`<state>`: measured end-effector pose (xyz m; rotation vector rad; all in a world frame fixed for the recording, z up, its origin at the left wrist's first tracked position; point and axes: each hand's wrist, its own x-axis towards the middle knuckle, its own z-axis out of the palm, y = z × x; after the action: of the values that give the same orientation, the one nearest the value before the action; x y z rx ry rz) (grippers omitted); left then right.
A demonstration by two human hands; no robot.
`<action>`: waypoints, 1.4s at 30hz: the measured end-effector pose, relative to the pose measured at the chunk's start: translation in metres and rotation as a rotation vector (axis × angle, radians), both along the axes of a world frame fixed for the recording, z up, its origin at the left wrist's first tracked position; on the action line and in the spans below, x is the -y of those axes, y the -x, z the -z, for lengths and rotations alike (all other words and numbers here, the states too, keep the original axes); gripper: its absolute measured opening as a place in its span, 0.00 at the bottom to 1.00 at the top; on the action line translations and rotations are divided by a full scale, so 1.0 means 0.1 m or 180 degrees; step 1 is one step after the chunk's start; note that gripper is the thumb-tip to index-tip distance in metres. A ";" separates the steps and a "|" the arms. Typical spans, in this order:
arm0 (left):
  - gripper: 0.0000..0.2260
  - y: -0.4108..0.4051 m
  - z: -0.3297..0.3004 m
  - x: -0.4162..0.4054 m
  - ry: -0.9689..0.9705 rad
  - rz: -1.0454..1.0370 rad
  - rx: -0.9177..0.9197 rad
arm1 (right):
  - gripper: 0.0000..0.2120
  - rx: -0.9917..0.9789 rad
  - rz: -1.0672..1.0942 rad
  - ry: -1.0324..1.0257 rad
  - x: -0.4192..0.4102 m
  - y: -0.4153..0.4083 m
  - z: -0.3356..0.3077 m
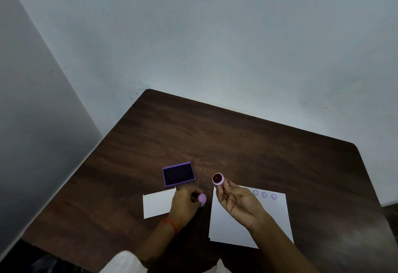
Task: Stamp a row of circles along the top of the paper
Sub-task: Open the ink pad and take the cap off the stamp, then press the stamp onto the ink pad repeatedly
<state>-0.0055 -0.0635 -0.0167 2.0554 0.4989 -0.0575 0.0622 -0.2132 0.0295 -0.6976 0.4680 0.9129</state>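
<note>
A white paper lies on the dark wooden table, with three faint purple circles stamped along its top edge. My right hand hovers over the paper's top left corner and pinches a small round purple stamp, its reddish face turned up and away. My left hand rests left of the paper, closed on a small lilac round piece, perhaps a cap. An open purple ink pad sits just beyond my left hand.
A smaller white card lies on the table under and left of my left hand. Pale walls meet at a corner behind the table. The table's left edge runs diagonally close to the left wall.
</note>
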 end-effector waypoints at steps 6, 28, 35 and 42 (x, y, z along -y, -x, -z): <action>0.16 0.01 0.07 -0.11 -0.0602 0.0117 0.0059 | 0.11 0.0065 0.0018 -0.0140 -0.01 -0.02 -0.01; 0.33 0.06 0.42 -1.12 -0.0898 0.0236 -0.0037 | 0.10 0.4915 -0.2389 0.3197 -1.30 -0.10 0.20; 0.31 0.06 0.46 -1.10 -0.0941 0.0162 0.0038 | 0.16 0.6476 -0.3919 0.3456 -1.34 -0.15 0.29; 0.30 0.06 0.48 -1.09 -0.0987 0.0101 0.0090 | 0.17 0.6084 -0.3575 0.3822 -1.41 -0.04 0.35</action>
<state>-0.0113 0.0458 -0.0645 2.3637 0.4811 0.0324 0.0660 -0.0718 -0.0053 -2.6087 -1.3939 0.4203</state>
